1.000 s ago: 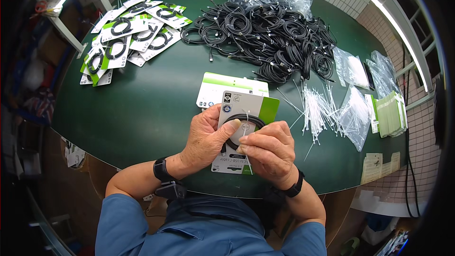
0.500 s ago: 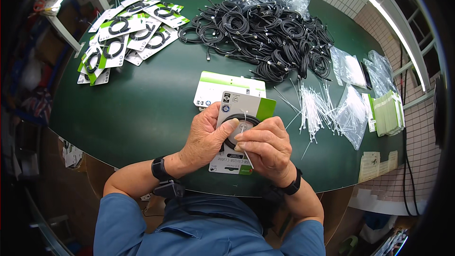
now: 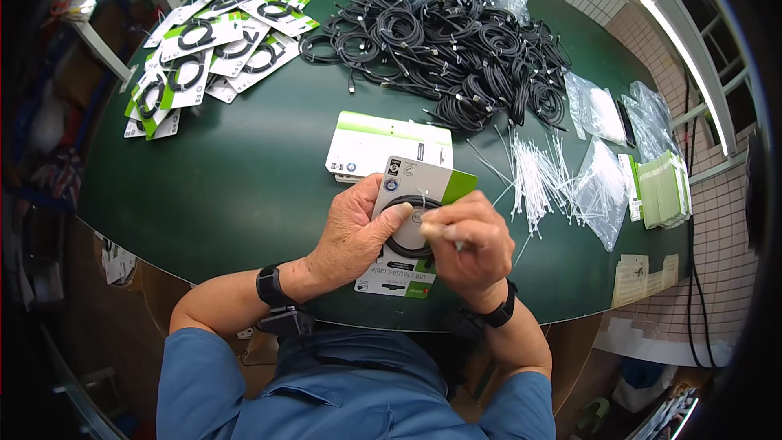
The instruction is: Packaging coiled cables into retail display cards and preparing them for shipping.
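My left hand (image 3: 355,225) grips a white-and-green packaging card (image 3: 441,178) by its left edge, thumb pressed on a coil of black cable (image 3: 397,242) lying against the card. The white end of a cable tie (image 3: 423,195) pokes up at the top of the coil. Over the coil's right side, my right hand (image 3: 472,238) is closed in a pinch on the tie, slightly smeared by motion; the tie's tail is hidden behind its fingers. Just beyond the held card lies a stack of similar flat cards (image 3: 389,145).
Cards with coiled cables (image 3: 195,49) are piled at the far left. A big heap of black cables (image 3: 456,57) fills the far middle, beside clear plastic bags (image 3: 599,114). Loose white cable ties (image 3: 538,187) lie to the right, near bundled green-white cards (image 3: 664,191).
My right hand has moved a little up and to the right, and the tie's long tail no longer shows below its fingers. My left hand keeps its hold on the card.
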